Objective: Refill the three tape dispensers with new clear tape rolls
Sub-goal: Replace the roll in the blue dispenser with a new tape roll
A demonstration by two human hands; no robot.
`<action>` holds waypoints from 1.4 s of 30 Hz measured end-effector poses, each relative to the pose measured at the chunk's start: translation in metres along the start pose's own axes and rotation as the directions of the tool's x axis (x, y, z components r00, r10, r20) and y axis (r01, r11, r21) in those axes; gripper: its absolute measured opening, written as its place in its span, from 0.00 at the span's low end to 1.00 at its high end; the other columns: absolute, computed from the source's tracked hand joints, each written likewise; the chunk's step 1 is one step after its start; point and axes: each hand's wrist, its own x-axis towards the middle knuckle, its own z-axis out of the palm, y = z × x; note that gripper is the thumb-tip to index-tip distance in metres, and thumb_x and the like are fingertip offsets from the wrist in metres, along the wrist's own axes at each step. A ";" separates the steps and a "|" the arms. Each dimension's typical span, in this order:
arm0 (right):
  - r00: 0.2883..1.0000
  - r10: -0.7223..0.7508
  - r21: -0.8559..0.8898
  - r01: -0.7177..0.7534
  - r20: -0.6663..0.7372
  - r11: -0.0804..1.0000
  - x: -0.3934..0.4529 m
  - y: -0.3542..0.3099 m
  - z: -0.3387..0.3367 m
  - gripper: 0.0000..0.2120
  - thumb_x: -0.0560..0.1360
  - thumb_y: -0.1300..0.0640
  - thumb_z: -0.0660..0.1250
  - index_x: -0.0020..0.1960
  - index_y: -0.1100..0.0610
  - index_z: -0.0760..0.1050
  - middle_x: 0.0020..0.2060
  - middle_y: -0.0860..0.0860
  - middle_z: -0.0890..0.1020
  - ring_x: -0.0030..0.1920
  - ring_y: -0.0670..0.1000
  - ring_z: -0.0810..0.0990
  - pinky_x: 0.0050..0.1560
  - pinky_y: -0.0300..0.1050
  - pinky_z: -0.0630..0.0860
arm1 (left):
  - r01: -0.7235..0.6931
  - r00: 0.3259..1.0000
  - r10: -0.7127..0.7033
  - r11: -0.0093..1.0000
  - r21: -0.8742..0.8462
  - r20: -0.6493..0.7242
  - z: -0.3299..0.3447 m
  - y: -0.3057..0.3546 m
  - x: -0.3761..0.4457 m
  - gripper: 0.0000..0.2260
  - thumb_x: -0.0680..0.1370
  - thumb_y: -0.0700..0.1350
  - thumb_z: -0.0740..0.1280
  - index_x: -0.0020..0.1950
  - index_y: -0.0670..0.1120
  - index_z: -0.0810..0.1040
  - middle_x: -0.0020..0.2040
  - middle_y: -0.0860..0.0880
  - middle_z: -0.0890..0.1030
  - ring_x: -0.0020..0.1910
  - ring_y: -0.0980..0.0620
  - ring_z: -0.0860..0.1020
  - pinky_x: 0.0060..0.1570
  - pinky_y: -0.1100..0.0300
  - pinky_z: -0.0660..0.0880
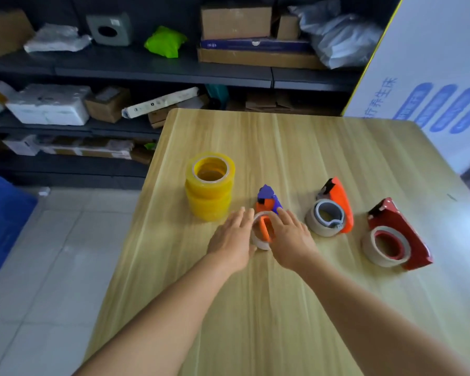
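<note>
Hands flank the purple-and-orange dispenser [267,202] mid-frame: left hand [232,240] and right hand [292,237], fingers loosely spread, touching its spent core [258,241].

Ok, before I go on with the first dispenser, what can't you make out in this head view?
- How the left hand and right hand contact the purple-and-orange dispenser: the fingers cover the sides of its spent roll, and motion blurs them.
- How many rolls make up the yellow tape stack: the seams are blurred.
- The cutter ends of the orange dispenser and the red dispenser: too small and soft.
</note>
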 end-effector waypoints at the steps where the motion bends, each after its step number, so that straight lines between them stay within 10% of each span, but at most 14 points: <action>1: 1.000 0.016 -0.007 -0.016 0.009 1.000 -0.003 0.008 0.001 0.34 0.77 0.59 0.60 0.78 0.50 0.48 0.78 0.50 0.50 0.78 0.54 0.45 0.75 0.51 0.51 | -0.025 0.999 0.025 1.000 0.013 0.022 0.003 0.007 0.001 0.33 0.80 0.47 0.61 0.79 0.51 0.43 0.80 0.52 0.43 0.78 0.49 0.46 0.73 0.53 0.55; 10: 0.998 -0.053 0.003 0.053 0.031 0.999 -0.004 0.049 0.000 0.26 0.77 0.54 0.63 0.74 0.48 0.62 0.76 0.51 0.57 0.77 0.53 0.51 0.73 0.48 0.56 | -0.050 0.998 0.041 0.983 0.174 0.057 0.020 0.027 0.026 0.21 0.78 0.52 0.64 0.67 0.44 0.70 0.77 0.50 0.53 0.77 0.45 0.53 0.70 0.52 0.62; 18: 0.976 -0.186 0.165 0.166 0.111 0.972 0.026 0.066 -0.004 0.45 0.73 0.51 0.71 0.78 0.50 0.44 0.75 0.47 0.59 0.72 0.53 0.65 0.66 0.48 0.68 | 0.112 0.991 -0.113 0.994 0.012 0.066 0.029 0.052 0.047 0.45 0.72 0.56 0.71 0.78 0.48 0.45 0.75 0.47 0.58 0.68 0.44 0.69 0.59 0.50 0.72; 31: 0.957 -0.287 0.090 0.281 0.054 0.955 0.036 0.079 -0.001 0.37 0.75 0.53 0.65 0.77 0.45 0.48 0.69 0.47 0.68 0.66 0.55 0.70 0.63 0.49 0.70 | 0.122 0.990 -0.144 0.837 -0.533 0.001 0.026 0.035 0.038 0.39 0.61 0.56 0.77 0.64 0.60 0.59 0.63 0.56 0.69 0.60 0.53 0.74 0.60 0.51 0.74; 42: 0.885 -0.466 0.048 0.465 0.010 0.884 0.024 0.043 -0.011 0.43 0.73 0.47 0.69 0.78 0.51 0.47 0.77 0.48 0.57 0.77 0.49 0.54 0.73 0.46 0.56 | 0.121 0.970 -0.205 0.876 -0.467 -0.133 0.018 0.020 0.019 0.47 0.63 0.54 0.78 0.75 0.52 0.56 0.73 0.53 0.63 0.71 0.53 0.63 0.68 0.54 0.66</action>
